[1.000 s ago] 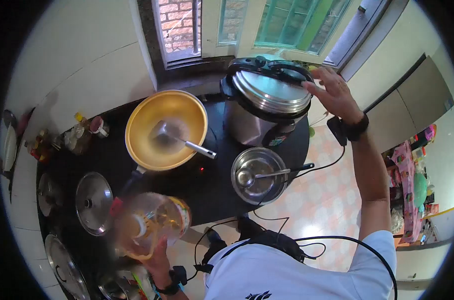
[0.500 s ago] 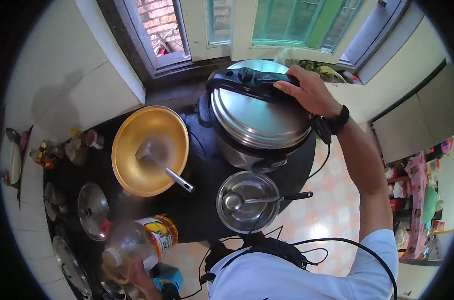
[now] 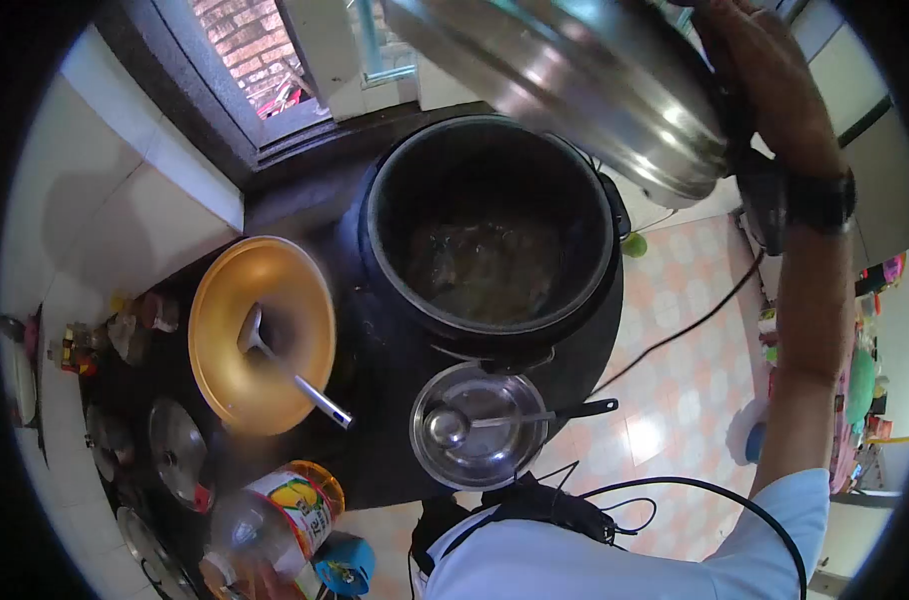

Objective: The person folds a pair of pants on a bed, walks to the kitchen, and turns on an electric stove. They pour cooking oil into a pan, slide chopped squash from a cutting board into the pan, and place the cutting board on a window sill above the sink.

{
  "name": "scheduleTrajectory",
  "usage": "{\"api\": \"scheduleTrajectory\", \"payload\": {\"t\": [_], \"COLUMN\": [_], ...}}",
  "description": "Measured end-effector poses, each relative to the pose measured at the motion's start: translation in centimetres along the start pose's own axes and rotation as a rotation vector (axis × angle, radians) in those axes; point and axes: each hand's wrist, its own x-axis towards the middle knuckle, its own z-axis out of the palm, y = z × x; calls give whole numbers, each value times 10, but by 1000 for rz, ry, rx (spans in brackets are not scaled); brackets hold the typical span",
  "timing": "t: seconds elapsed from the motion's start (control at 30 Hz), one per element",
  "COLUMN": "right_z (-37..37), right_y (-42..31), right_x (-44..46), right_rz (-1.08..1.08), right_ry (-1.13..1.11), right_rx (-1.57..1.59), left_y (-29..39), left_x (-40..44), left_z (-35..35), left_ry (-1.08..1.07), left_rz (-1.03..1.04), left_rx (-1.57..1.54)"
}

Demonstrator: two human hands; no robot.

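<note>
Up at the top right edge of my view, the right hand (image 3: pixel 775 95) has its fingers curled round the dark handle of the steel lid (image 3: pixel 595 95), though the frame's edge cuts off the tips. I see the lid tilted, its shiny stepped side facing me, to the left of those fingers. Below and left of them is the cooker (image 3: pixel 475 165), uncovered, its dark pot showing cloudy, brownish contents at the bottom; the lid overlaps its upper right rim from where I look. Down at the lower left, I find the left hand (image 3: pixel 263 580) against a clear bottle (image 3: pixel 300 510) with a yellow-printed label; how tightly those fingers close I cannot tell. Above and right of them stands a steel bowl (image 3: pixel 505 450) with a ladle (image 3: pixel 587 408) resting in it; farther above, a golden wok (image 3: pixel 215 330).
</note>
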Motion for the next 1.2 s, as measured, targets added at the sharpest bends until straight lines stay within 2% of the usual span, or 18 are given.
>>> {"api": "scheduleTrajectory", "payload": {"t": [0.07,0.17,0.23,0.33,0.4,0.43,0.47,0.8,0.97,1.07,1.13,1.2], "right_z": [-6,-16,-11,15,37,48,57,108,122,120,121,119], "right_y": [-6,11,54,60,68,71,66,65,71,80,91,99], "right_x": [-4,-8,1,-12,-21,-27,-37,-77,-76,-75,-76,-79], "right_rz": [2,-77,-301,-439,-242,-211,-295,-193,-269,-276,-246,-519], "right_ry": [50,-49,-15,-120,-146,-156,-150,-175,-196,-209,-219,-49], "right_rx": [47,126,64,27,52,30,29,-137,-150,-156,-165,-214], "left_y": [3,6,7,8,6,5,4,21,43,89,78,25], "left_x": [2,3,3,2,0,-3,-4,-16,-24,-26,-18,-3], "left_z": [9,15,17,11,3,0,-2,-2,5,18,11,9], "left_ry": [0,-4,-7,-3,7,7,10,27,-14,-108,-79,44], "left_rz": [-1,-7,-4,7,12,17,19,84,80,-220,-64,425], "left_rx": [11,22,22,13,2,-8,-11,-15,34,-131,-52,236]}}
